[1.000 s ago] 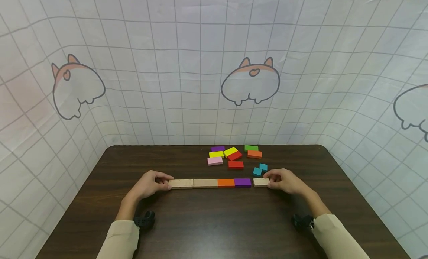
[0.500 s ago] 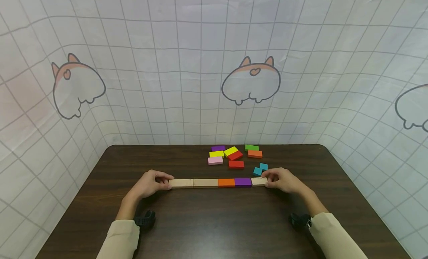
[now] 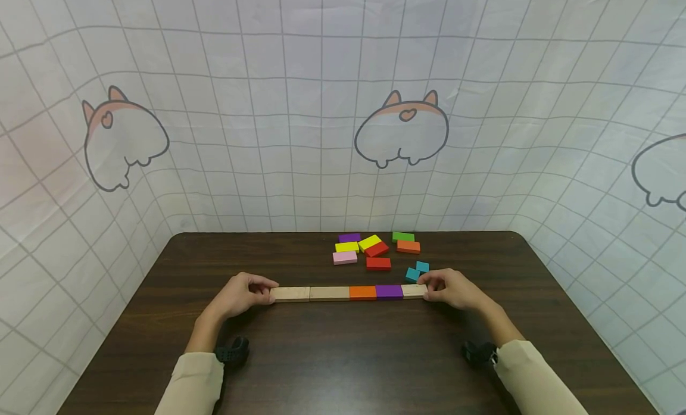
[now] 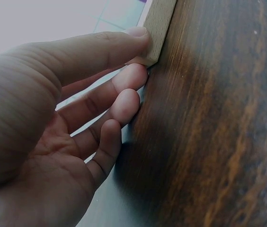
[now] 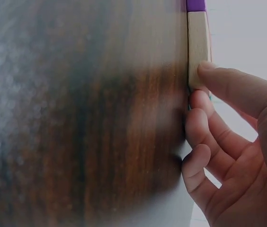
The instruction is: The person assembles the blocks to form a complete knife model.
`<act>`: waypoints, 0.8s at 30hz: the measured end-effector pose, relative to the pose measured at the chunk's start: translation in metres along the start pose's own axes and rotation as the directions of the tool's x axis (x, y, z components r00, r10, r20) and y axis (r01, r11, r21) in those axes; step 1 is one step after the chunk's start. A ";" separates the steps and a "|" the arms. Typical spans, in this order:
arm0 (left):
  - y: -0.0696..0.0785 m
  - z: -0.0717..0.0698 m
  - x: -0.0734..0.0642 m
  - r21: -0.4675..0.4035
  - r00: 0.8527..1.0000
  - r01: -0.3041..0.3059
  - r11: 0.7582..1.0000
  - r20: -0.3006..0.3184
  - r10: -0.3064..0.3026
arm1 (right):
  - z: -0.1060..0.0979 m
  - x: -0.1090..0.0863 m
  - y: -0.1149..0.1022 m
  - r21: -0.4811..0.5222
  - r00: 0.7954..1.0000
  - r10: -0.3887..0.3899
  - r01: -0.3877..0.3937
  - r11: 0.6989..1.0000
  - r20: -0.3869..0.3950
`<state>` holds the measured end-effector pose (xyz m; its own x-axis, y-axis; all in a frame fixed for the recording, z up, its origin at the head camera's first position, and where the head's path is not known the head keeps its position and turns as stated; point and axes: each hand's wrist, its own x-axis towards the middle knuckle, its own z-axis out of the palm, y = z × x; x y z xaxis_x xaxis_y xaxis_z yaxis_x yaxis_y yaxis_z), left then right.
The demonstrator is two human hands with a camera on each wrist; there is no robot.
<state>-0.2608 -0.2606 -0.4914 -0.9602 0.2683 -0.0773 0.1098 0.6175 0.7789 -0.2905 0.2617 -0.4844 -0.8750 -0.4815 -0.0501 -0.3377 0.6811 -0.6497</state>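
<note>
A straight row of blocks lies flat across the table. From left to right it runs: a long plain wooden block, a second plain block, an orange block, a purple block and a short plain block. At the row's left end my left hand grips the first wooden block, thumb on its near side in the left wrist view. My right hand pinches the outer end of the short plain block, which touches the purple one. The far sides of both gripped blocks are hidden.
Behind the row lie two blue cubes, close to my right fingers. Farther back are loose blocks: pink, red, yellow, orange and green. A gridded curtain surrounds the dark wooden table.
My right hand has slid the short plain block left, closing the gap to the purple block. The left hand and the other blocks have stayed in place.
</note>
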 end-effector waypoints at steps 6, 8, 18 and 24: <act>-0.001 0.000 0.001 0.003 1.000 -0.002 1.000 -0.004 0.002 | -0.001 0.001 0.001 0.003 1.000 -0.003 0.003 1.000 0.006; -0.001 0.000 0.001 0.005 1.000 -0.003 1.000 -0.004 0.003 | -0.001 0.001 0.002 0.006 1.000 -0.001 0.001 1.000 0.009; 0.000 -0.001 0.000 -0.001 1.000 0.003 1.000 -0.001 -0.003 | -0.007 0.002 0.002 0.027 1.000 -0.010 0.010 1.000 0.029; 0.000 -0.001 0.001 0.003 1.000 0.002 1.000 0.000 -0.002 | -0.016 0.005 -0.009 0.045 0.999 -0.022 0.023 0.999 -0.031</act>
<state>-0.2618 -0.2612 -0.4912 -0.9604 0.2672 -0.0789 0.1087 0.6202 0.7769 -0.2975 0.2623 -0.4666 -0.8778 -0.4789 -0.0120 -0.3422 0.6443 -0.6840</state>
